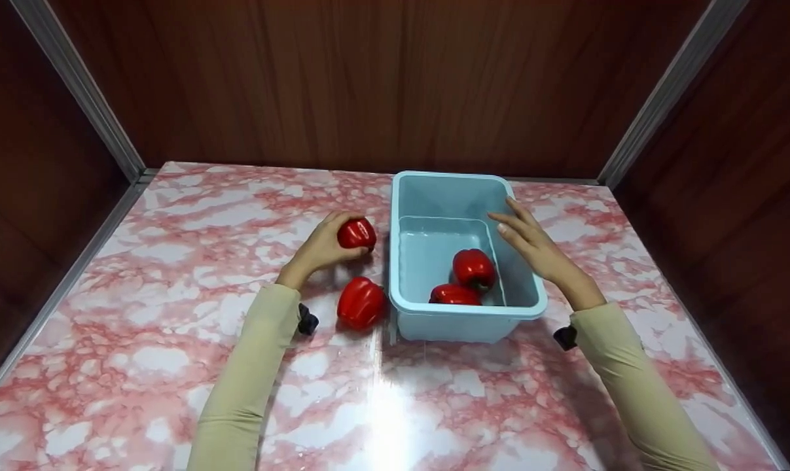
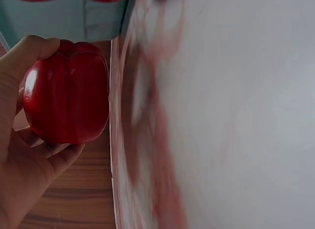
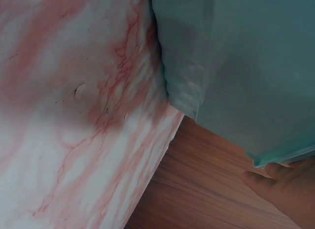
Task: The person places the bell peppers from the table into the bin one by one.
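My left hand [image 1: 319, 248] grips a red bell pepper [image 1: 357, 233] on the pink marble table, just left of a light blue plastic bin [image 1: 461, 181]. In the left wrist view the held pepper [image 2: 66, 93] fills my palm, fingers [image 2: 54, 155] curled under it. A second red pepper [image 1: 361, 303] lies on the table by the bin's near left corner. Two more red peppers [image 1: 474, 268] [image 1: 454, 295] lie inside the bin. My right hand [image 1: 532, 239] hovers over the bin's right rim with fingers straight, holding nothing. The right wrist view shows the bin's outer wall [image 3: 246, 66].
The marble table [image 1: 172, 366] sits in a wood-panelled alcove with metal corner strips [image 1: 80, 85]. Walls close in at the back and both sides. The tabletop stretches towards me in front of the bin.
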### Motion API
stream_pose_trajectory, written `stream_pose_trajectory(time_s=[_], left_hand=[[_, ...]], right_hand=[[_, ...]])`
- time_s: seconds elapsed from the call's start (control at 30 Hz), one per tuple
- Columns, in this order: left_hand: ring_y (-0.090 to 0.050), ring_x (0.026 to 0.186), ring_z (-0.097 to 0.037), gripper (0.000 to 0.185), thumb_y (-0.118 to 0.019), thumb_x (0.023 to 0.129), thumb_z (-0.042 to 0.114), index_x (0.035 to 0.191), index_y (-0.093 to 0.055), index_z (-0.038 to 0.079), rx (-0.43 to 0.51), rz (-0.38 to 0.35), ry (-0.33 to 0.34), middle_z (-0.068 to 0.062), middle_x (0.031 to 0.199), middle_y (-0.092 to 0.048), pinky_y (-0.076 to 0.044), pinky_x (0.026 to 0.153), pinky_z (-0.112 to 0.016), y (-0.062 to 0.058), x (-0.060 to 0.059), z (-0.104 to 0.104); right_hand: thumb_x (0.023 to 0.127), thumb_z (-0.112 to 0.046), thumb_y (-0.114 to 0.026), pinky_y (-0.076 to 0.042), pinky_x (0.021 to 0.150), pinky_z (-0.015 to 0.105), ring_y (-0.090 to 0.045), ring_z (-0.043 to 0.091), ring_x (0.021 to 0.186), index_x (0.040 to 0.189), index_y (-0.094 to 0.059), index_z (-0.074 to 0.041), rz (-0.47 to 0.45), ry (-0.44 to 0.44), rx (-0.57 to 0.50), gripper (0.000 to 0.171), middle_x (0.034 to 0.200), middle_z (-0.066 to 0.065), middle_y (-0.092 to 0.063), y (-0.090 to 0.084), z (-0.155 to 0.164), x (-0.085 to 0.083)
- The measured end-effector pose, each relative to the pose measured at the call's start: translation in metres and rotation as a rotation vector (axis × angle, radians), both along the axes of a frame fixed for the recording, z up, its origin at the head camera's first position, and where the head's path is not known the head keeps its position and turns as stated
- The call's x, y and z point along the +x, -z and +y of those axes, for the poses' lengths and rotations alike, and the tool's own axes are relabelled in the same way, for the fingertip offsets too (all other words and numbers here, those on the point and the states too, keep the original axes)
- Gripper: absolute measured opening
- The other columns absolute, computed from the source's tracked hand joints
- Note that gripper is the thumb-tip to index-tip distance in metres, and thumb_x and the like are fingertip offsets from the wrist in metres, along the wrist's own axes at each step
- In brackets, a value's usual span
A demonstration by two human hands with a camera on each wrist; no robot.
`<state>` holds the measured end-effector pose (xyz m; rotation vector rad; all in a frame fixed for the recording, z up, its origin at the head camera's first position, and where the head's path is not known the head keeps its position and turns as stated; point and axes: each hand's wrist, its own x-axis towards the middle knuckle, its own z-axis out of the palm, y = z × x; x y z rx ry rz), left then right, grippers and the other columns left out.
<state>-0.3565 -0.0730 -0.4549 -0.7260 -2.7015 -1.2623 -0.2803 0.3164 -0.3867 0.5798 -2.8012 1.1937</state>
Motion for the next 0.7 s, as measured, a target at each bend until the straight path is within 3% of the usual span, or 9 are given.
stream_pose_trajectory(time_s=[0.37,0.7], left_hand=[[-0.048,0.116,-0.026,0.065,-0.075,0.075,0.034,0.132,-0.048,0.02,0.051,0.028,0.004,-0.009,0.128,-0.048,-0.045,0.096,-0.044,-0.009,0.004,0.0],[-0.048,0.116,-0.027,0.064,-0.076,0.074,0.035,0.131,-0.049,0.019,0.072,0.064,-0.008,-0.009,0.128,-0.048,-0.045,0.095,-0.044,-0.016,0.006,0.002]], right_hand=[[0.098,-0.038,-0.041,-0.007,0.108,0.064,-0.003,0.031,0.142,0.137,-0.045,-0.012,0.01,-0.006,-0.003,0.047,0.156,0.008,-0.006,-0.001,0.0,0.0],[0.097,-0.042,-0.041,-0.007,0.107,0.064,-0.003,0.028,0.142,0.138,-0.046,-0.019,-0.021,0.013,-0.01,0.047,0.156,0.002,-0.005,-0.001,-0.001,0.001]])
